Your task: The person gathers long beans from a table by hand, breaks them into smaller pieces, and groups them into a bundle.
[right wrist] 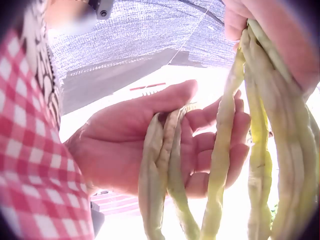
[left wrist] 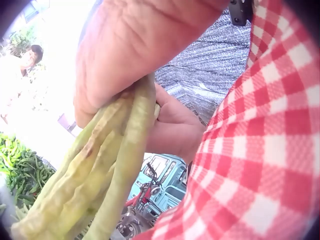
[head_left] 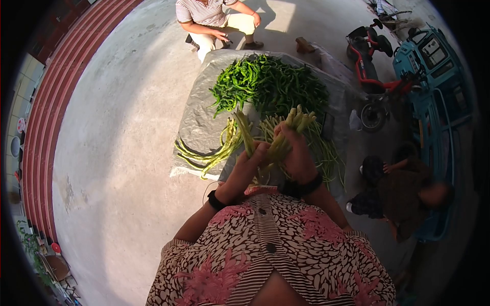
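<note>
Both hands are raised over the near edge of the sheet-covered surface, each with pale green yardlong beans. My left hand [head_left: 248, 166] holds a few beans [head_left: 245, 135] whose ends stick up past the thumb. In the right wrist view, its palm and half-curled fingers cradle bean ends. My right hand [head_left: 298, 153] grips a thicker bunch [head_left: 296, 122] near its tips. The lengths hang down from that hand in the right wrist view. More yardlong beans [head_left: 204, 159] lie curved at the left of the sheet, and another pile [head_left: 326, 148] lies behind the right hand.
A heap of green chili peppers [head_left: 270, 81] covers the far part of the grey plastic sheet [head_left: 196, 112]. Beyond it crouches a person [head_left: 214, 23]. At right are a red scooter [head_left: 365, 66], a teal vehicle [head_left: 434, 112] and another person [head_left: 403, 194]. Red steps [head_left: 46, 127] run along the left.
</note>
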The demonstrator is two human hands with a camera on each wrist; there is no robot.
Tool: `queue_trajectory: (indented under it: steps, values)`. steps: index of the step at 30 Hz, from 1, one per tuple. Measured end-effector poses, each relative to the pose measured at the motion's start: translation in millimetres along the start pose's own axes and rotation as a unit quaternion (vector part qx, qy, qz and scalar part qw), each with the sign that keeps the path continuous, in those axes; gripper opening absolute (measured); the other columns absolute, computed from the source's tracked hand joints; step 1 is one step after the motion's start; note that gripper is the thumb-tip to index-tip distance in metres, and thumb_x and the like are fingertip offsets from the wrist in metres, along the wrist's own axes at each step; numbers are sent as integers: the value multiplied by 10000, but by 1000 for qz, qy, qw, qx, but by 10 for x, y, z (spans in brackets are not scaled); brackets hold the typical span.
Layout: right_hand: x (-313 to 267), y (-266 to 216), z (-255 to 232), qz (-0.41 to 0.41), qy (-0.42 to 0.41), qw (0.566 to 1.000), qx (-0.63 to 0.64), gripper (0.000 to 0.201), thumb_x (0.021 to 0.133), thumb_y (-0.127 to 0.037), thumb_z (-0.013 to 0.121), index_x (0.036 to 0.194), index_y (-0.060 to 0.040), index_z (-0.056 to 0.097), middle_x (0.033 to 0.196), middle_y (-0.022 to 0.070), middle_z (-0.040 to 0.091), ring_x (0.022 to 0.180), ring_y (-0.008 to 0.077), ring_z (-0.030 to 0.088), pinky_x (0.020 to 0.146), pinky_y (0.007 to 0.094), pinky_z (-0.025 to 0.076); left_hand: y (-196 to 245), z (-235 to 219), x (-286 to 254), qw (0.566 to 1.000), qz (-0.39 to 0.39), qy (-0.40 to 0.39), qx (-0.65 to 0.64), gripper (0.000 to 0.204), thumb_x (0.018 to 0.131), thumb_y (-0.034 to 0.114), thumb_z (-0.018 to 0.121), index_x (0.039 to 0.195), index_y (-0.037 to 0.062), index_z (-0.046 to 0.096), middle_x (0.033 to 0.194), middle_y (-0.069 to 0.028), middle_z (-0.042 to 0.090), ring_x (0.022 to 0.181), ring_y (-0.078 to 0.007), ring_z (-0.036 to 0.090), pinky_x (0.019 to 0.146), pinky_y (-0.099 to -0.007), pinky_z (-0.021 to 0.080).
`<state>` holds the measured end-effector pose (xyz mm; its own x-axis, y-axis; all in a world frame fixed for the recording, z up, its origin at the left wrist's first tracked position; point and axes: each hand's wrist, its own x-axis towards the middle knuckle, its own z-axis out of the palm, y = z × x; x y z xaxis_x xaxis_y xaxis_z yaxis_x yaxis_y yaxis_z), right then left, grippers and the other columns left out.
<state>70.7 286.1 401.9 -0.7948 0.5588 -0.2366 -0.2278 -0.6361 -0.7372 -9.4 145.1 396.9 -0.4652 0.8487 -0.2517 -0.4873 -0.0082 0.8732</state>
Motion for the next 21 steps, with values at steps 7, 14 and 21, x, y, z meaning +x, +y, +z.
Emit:
queue_trajectory:
  steps: [7, 14, 21]
  values:
    - [70, -71, -19, -24, -35, 998, 47, 211, 936, -260, 586, 1003, -60, 572, 806, 33, 585, 730, 174, 605, 748, 352, 508, -18, -106, 49, 996, 65, 29, 45, 338, 1032, 324, 405, 1185, 64, 556, 905, -11, 590, 916, -89, 573, 834, -264, 456]
    - [102, 8, 13, 9, -43, 999, -30, 278, 896, -169, 637, 1107, -3, 566, 783, 27, 585, 716, 142, 596, 707, 288, 492, 29, -160, 50, 1000, 7, 13, -3, 250, 1036, 282, 409, 1110, 74, 526, 676, 66, 375, 576, -26, 334, 516, -187, 287]
    - [53, 52, 200, 56, -43, 995, -77, 334, 888, -184, 648, 1157, -3, 570, 774, 3, 587, 706, 96, 577, 665, 236, 458, -8, -187, 67, 997, 60, 38, 23, 216, 1028, 279, 430, 1123, 99, 503, 703, 77, 405, 571, -10, 337, 498, -180, 282]
